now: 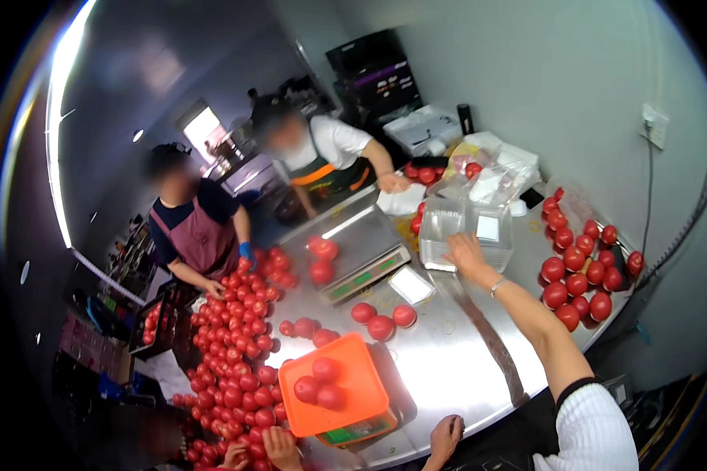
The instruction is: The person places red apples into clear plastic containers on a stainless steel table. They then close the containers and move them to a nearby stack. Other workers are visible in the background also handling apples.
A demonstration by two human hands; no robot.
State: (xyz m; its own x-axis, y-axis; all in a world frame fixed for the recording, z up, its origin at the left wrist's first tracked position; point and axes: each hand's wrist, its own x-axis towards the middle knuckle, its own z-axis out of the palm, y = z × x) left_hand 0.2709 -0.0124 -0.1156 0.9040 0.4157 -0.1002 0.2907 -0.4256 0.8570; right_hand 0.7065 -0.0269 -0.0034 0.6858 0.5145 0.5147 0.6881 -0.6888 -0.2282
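My right hand (470, 256) reaches across the steel table (448, 365) and grips the near rim of a stack of clear plastic boxes (495, 250). A bracelet circles that wrist. My left hand (444, 438) rests, fingers curled, at the table's front edge; whether it holds anything is not plain. Three loose tomatoes (381, 327) lie between the boxes and an orange tray (374, 391). That tray sits on a small orange scale (359, 433) and bears three tomatoes (325, 384). Beside the boxes, a white card-like pad (412, 285) lies by a larger flat scale (353, 235).
A big heap of tomatoes (235, 353) covers the table's left side. More tomatoes (577, 277) lie at the right by the wall. Two people (197, 235) (330, 159) stand across the table, and another person's hands (280, 450) touch the heap at lower left. Plastic bags (495, 159) lie behind the boxes.
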